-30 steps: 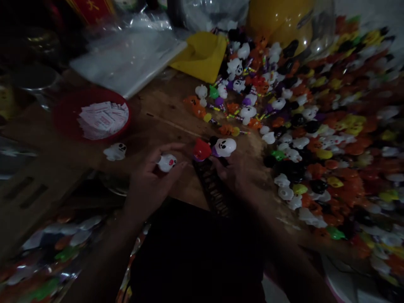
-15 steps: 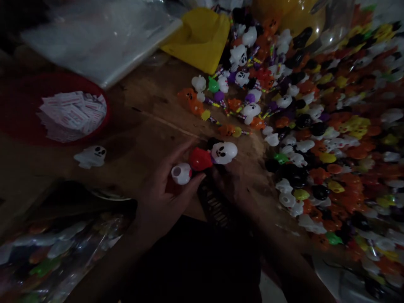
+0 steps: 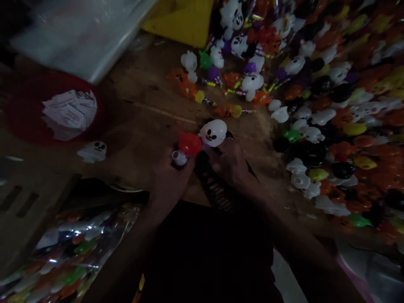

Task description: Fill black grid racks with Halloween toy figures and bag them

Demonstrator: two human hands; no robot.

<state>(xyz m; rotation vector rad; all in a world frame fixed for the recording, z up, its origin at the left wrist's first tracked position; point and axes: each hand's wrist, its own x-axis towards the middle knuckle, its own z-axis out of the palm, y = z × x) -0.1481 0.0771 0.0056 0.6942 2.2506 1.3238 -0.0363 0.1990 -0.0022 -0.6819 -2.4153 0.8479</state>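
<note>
Just above the table's near edge, my left hand [image 3: 172, 176] is closed around a row of small plastic toy pieces. A white hollow piece [image 3: 179, 158], its round opening facing up, sits at the thumb, and a red piece [image 3: 190, 144] adjoins it. Beyond the red one is a white skull-faced piece [image 3: 213, 133], with a bit of purple below it. My right hand [image 3: 229, 162] is curled shut against that skull piece's lower side; its fingertips are hidden, so what they pinch does not show. Dark pointed shapes stick out around this hand.
A red bowl [image 3: 23, 120] of printed paper slips [image 3: 71, 113] stands left, near a white ghost toy [image 3: 94, 152]. Toys on beaded strings [image 3: 221, 80] lie ahead. Many loose toys [image 3: 341, 147] cover the right side. Clear plastic bags [image 3: 85, 31] and a yellow sheet [image 3: 183, 21] lie behind.
The camera view has shifted. The skull-faced and red pieces have tilted relative to my left hand, and my right hand has come up beside the skull piece, its back now showing.
</note>
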